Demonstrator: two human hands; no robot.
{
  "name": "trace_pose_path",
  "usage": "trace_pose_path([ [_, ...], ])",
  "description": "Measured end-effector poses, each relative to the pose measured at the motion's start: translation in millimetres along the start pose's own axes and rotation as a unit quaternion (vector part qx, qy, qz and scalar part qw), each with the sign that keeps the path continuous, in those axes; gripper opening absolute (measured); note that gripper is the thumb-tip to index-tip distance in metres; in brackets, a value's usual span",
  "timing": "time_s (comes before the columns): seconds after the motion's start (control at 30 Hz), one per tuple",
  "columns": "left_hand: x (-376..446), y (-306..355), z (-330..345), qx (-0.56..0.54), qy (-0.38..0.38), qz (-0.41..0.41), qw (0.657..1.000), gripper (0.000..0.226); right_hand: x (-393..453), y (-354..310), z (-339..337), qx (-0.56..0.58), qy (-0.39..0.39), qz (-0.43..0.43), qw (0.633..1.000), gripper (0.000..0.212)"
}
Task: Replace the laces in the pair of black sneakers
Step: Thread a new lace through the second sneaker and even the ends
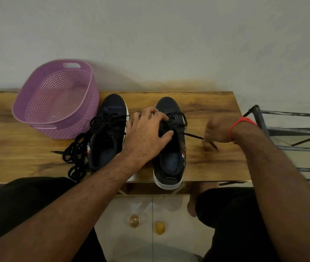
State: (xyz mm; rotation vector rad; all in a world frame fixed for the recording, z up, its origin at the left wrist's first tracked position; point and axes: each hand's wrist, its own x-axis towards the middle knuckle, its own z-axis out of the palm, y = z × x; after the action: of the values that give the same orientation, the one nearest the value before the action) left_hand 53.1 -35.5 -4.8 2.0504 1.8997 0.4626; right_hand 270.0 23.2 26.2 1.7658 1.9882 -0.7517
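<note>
Sneakers, a black pair with white soles, stood side by side on the wooden table (27, 148), toes toward the wall and heels at the near edge, which kept the lace holes facing the person. From the head view, the left hand (148, 137) lay across the right sneaker (171, 152), fingers spread over the tongue and thumb pressed by the lace holes, apparently to pin the shoe down while lace was drawn through. The right hand (217, 130), blurred by motion, seemed to pinch the black lace (194, 136) that ran taut out of that shoe's side; how its fingers closed I could not tell for certain. The left sneaker (107, 137) was already laced, and a loose heap of laces (75, 157) lay against its outer side, likely the ones set aside. A purple basket (55, 103) sat just beside it, touching or nearly so. A metal rack (290, 133) stood off the table's right end.
</note>
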Motion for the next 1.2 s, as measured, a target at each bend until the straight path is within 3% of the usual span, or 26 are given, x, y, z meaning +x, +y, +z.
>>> trace_pose_path([
  [0.1,1.1,-2.8,-0.3,-0.005,-0.001,-0.010,1.000,0.065,-3.9,3.2,0.5,-0.003,-0.009,0.009,1.000,0.021],
  [0.2,2.8,-8.2,-1.1,0.001,-0.016,-0.020,1.000,0.075,-6.9,-16.4,1.0,0.074,0.024,-0.080,0.994,0.026],
  [0.33,4.1,-13.4,-1.3,0.008,-0.036,-0.030,0.999,0.082,-5.5,-36.8,6.4,0.093,0.075,-0.169,0.978,0.007],
  [0.4,4.5,-14.1,-1.6,0.007,-0.043,-0.034,0.998,0.083,-2.5,-34.9,8.4,0.071,0.088,-0.161,0.980,0.001],
  [0.57,5.2,-11.9,-0.8,0.002,-0.068,-0.033,0.997,0.074,0.8,-13.3,7.5,-0.009,-0.007,-0.041,0.999,0.016],
  [0.7,5.7,-11.6,-3.6,0.002,-0.078,-0.033,0.996,0.070,-2.8,-21.8,6.5,0.054,0.007,-0.108,0.993,0.026],
  [0.8,5.6,-11.7,-6.3,0.007,-0.087,-0.035,0.996,0.072,-3.8,-32.6,6.8,0.087,0.050,-0.160,0.982,0.013],
  [0.9,5.6,-11.4,-9.2,0.010,-0.094,-0.036,0.995,0.072,-1.3,-29.3,7.3,0.048,0.050,-0.117,0.991,0.014],
  [1.03,5.6,-10.1,-10.0,0.018,-0.097,-0.031,0.995,0.067,3.5,-17.1,11.6,-0.041,-0.036,-0.026,0.998,0.019],
  [1.1,5.5,-9.1,-9.8,0.009,-0.097,-0.029,0.995,0.064,6.0,-16.5,12.7,-0.024,-0.034,-0.033,0.999,0.020],
  [1.2,4.6,-9.3,-12.5,-0.002,-0.098,-0.028,0.995,0.062,3.3,-25.0,10.3,0.072,0.019,-0.115,0.991,0.017],
])
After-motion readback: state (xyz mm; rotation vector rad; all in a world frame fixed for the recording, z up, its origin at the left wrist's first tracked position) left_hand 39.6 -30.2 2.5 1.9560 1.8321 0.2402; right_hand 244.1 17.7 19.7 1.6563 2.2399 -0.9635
